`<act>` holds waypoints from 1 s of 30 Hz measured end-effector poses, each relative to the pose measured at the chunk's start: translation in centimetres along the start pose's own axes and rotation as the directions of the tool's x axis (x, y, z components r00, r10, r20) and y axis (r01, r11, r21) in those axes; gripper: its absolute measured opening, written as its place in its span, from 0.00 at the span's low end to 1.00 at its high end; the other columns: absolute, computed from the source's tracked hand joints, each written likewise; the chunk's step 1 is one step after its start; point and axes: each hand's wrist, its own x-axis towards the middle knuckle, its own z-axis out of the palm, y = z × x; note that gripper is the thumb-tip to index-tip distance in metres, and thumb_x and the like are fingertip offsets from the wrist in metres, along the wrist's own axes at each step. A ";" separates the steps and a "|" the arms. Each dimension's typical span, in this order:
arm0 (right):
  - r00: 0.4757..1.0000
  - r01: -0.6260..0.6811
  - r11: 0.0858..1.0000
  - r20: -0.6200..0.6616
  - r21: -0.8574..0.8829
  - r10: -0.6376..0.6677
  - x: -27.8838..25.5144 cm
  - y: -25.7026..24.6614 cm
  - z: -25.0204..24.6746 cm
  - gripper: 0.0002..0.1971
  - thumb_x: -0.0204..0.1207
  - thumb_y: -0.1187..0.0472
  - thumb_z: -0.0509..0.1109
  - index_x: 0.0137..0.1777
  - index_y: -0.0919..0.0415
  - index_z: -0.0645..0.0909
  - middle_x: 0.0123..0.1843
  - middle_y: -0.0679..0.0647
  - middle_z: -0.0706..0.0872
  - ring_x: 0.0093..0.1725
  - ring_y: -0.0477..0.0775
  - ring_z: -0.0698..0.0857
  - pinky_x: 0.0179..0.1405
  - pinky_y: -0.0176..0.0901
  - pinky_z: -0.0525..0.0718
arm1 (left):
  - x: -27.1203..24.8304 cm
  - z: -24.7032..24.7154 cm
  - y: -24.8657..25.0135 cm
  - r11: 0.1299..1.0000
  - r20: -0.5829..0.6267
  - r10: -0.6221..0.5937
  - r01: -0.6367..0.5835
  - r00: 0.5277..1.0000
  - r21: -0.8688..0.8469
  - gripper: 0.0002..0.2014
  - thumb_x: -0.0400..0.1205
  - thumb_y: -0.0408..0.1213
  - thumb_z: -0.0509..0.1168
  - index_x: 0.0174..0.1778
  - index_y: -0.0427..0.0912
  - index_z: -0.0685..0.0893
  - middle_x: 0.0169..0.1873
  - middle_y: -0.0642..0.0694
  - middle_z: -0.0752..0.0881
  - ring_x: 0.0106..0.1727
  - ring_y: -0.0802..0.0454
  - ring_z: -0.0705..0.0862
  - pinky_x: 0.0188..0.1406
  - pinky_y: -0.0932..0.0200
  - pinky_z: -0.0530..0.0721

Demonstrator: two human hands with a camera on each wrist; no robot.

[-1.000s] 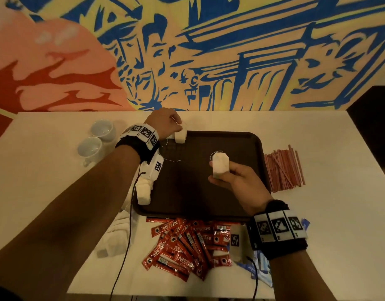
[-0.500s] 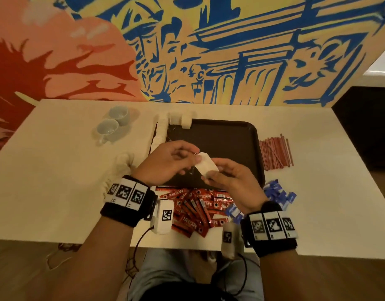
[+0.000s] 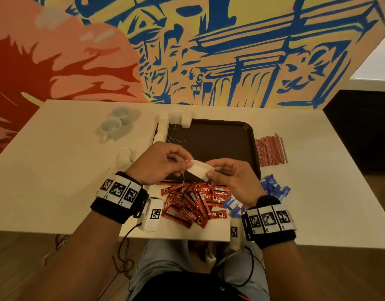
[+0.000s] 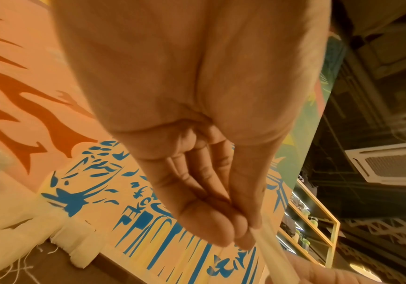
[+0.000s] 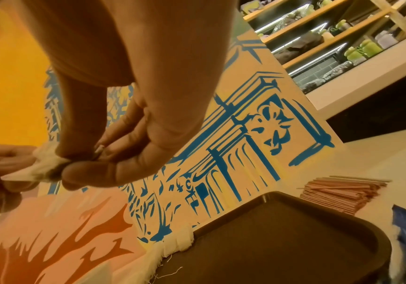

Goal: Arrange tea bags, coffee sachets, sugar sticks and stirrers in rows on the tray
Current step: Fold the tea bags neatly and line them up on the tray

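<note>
Both my hands hold one white tea bag in the air over the near edge of the dark tray. My left hand pinches its left end, where the string hangs down. My right hand pinches its right end. The left wrist view shows my left hand with thumb and fingers closed on the tea bag. In the right wrist view my right hand squeezes the tea bag. A row of tea bags lines the tray's left edge and far-left corner.
Red coffee sachets lie piled at the table's near edge. Blue sugar sticks are to their right. Red stirrers lie right of the tray. Two white cups stand at the far left. Loose tea bags sit left of the tray.
My left hand came back from the tray's far-left corner and took hold of the tea bag that my right hand was holding. Both hands moved nearer to me.
</note>
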 end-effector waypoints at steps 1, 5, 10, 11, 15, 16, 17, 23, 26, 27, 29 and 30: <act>1.000 0.008 1.000 -0.001 -0.027 -0.008 0.2 0.1 0.0 0.13 0.79 0.69 0.75 0.62 0.60 0.87 0.54 0.54 0.93 0.53 0.54 0.92 0.52 0.46 0.91 | 0.2 -0.1 0.0 1.000 -0.008 0.009 -0.009 1.000 0.016 0.05 0.80 0.35 0.75 0.51 0.42 0.91 0.36 0.44 0.91 0.37 0.50 0.89 0.46 0.52 0.92; 1.000 -0.003 0.998 0.009 -0.057 0.004 0.9 0.5 0.1 0.13 0.79 0.67 0.75 0.63 0.58 0.87 0.56 0.54 0.92 0.55 0.54 0.91 0.55 0.49 0.91 | 1.1 -0.1 -0.1 0.996 -0.034 0.023 -0.020 0.999 0.088 0.04 0.79 0.37 0.76 0.48 0.47 0.92 0.36 0.46 0.91 0.36 0.48 0.89 0.45 0.49 0.91; 0.997 -0.077 0.997 -0.015 -0.025 0.077 2.1 1.2 -0.3 0.12 0.80 0.65 0.74 0.63 0.57 0.86 0.55 0.54 0.92 0.54 0.53 0.92 0.53 0.46 0.91 | 2.8 -1.2 0.3 0.983 -0.048 0.025 -0.016 0.999 0.185 0.03 0.80 0.41 0.75 0.49 0.51 0.91 0.42 0.50 0.91 0.38 0.49 0.90 0.47 0.49 0.91; 0.994 -0.102 0.995 -0.034 -0.008 0.101 2.4 1.3 -0.5 0.12 0.81 0.63 0.74 0.64 0.57 0.86 0.56 0.53 0.92 0.54 0.52 0.92 0.52 0.46 0.91 | 3.6 -1.7 0.5 0.981 -0.066 0.027 -0.014 0.997 0.194 0.03 0.81 0.40 0.74 0.49 0.50 0.90 0.42 0.50 0.90 0.38 0.50 0.90 0.47 0.48 0.92; 0.978 -0.181 0.982 -0.116 -0.055 0.174 4.2 1.9 -1.7 0.09 0.84 0.58 0.71 0.62 0.52 0.86 0.57 0.48 0.90 0.55 0.50 0.91 0.55 0.46 0.91 | 8.6 -4.4 1.1 0.945 -0.152 0.042 0.010 0.987 0.328 0.03 0.84 0.40 0.71 0.51 0.47 0.88 0.38 0.48 0.91 0.37 0.51 0.90 0.44 0.53 0.91; 0.976 -0.191 0.976 -0.124 -0.102 0.178 4.7 2.0 -2.0 0.08 0.84 0.57 0.71 0.61 0.51 0.86 0.57 0.47 0.90 0.55 0.49 0.90 0.57 0.46 0.90 | 10.2 -5.0 1.1 0.929 -0.164 0.048 0.017 0.985 0.370 0.03 0.84 0.40 0.71 0.52 0.46 0.87 0.38 0.49 0.91 0.36 0.52 0.90 0.40 0.56 0.90; 0.977 -0.193 0.967 -0.125 -0.165 0.173 5.3 2.2 -2.2 0.08 0.84 0.56 0.71 0.61 0.49 0.86 0.57 0.45 0.89 0.56 0.47 0.89 0.59 0.46 0.89 | 12.0 -5.6 0.8 0.910 -0.170 0.049 0.026 0.984 0.414 0.03 0.84 0.40 0.70 0.52 0.46 0.87 0.38 0.49 0.90 0.36 0.54 0.89 0.37 0.60 0.87; 0.977 -0.197 0.800 -0.046 -0.567 0.208 7.7 2.6 -0.9 0.11 0.86 0.52 0.68 0.66 0.46 0.82 0.58 0.40 0.85 0.57 0.40 0.84 0.63 0.42 0.84 | 22.1 -7.6 -3.8 0.734 -0.112 -0.018 0.089 0.994 0.673 0.04 0.83 0.42 0.71 0.48 0.47 0.87 0.46 0.49 0.88 0.49 0.49 0.88 0.52 0.52 0.86; 0.970 -0.115 0.717 0.079 -0.688 0.231 8.1 2.8 2.0 0.14 0.86 0.51 0.66 0.69 0.46 0.79 0.63 0.43 0.84 0.61 0.45 0.82 0.66 0.46 0.83 | 25.8 -7.0 -6.3 0.654 -0.035 -0.137 0.117 0.990 0.747 0.03 0.83 0.43 0.70 0.47 0.49 0.86 0.52 0.47 0.88 0.53 0.46 0.86 0.57 0.49 0.85; 0.962 -0.075 0.696 0.131 -0.714 0.238 8.3 2.7 3.0 0.14 0.86 0.50 0.65 0.70 0.45 0.78 0.65 0.45 0.83 0.64 0.46 0.80 0.68 0.48 0.82 | 26.8 -6.8 -7.0 0.635 -0.021 -0.170 0.126 0.985 0.762 0.02 0.83 0.43 0.71 0.45 0.50 0.85 0.54 0.46 0.88 0.54 0.46 0.86 0.57 0.50 0.85; 0.932 -0.013 0.667 0.232 -0.745 0.278 8.8 2.6 4.9 0.17 0.86 0.49 0.64 0.73 0.45 0.75 0.71 0.47 0.79 0.71 0.50 0.75 0.75 0.51 0.75 | 28.5 -6.4 -8.3 0.609 -0.003 -0.214 0.136 0.977 0.781 0.04 0.83 0.43 0.71 0.43 0.53 0.84 0.55 0.47 0.87 0.55 0.46 0.85 0.55 0.52 0.83; 0.912 0.017 0.652 0.279 -0.758 0.301 9.1 2.6 5.7 0.18 0.87 0.49 0.64 0.75 0.46 0.74 0.74 0.48 0.77 0.74 0.52 0.72 0.78 0.53 0.71 | 29.2 -6.3 -8.8 0.599 0.004 -0.228 0.137 0.974 0.789 0.05 0.83 0.43 0.71 0.42 0.54 0.84 0.56 0.47 0.87 0.55 0.45 0.85 0.53 0.52 0.82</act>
